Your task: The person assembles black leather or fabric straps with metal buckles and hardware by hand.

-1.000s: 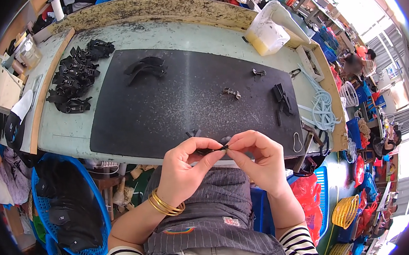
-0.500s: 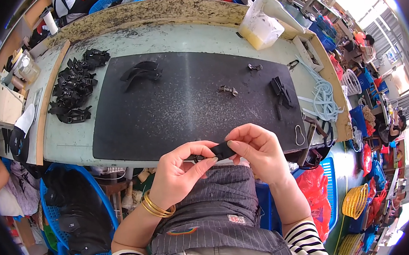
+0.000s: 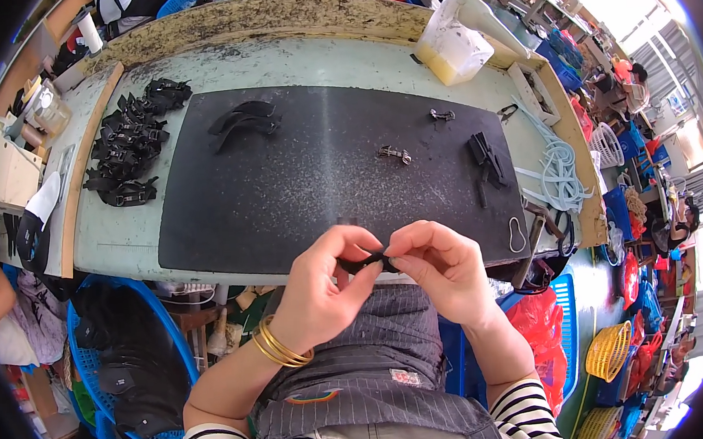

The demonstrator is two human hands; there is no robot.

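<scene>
My left hand [image 3: 324, 291] and my right hand [image 3: 444, 266] meet at the table's near edge, both pinching one small black strap piece [image 3: 364, 261] between thumbs and fingertips. Most of the piece is hidden by my fingers. Gold bangles circle my left wrist. Beyond the hands lies a black work mat [image 3: 324, 180] on a pale green table [image 3: 116, 240]. On the mat sit a few black straps [image 3: 243, 121] at the far left, small metal buckles [image 3: 394, 153], and black strap pieces [image 3: 486, 159] at the right.
A pile of finished black strap pieces [image 3: 130, 145] lies left of the mat. A translucent plastic jug [image 3: 453, 45] stands at the far right, a coil of pale cord [image 3: 560, 174] beside the mat. A blue basket [image 3: 126, 374] with black material sits below the table at left.
My hands have stayed together on the small black piece, fingers shifting slightly. The view has tilted a little, so the table sits lower in the picture.
</scene>
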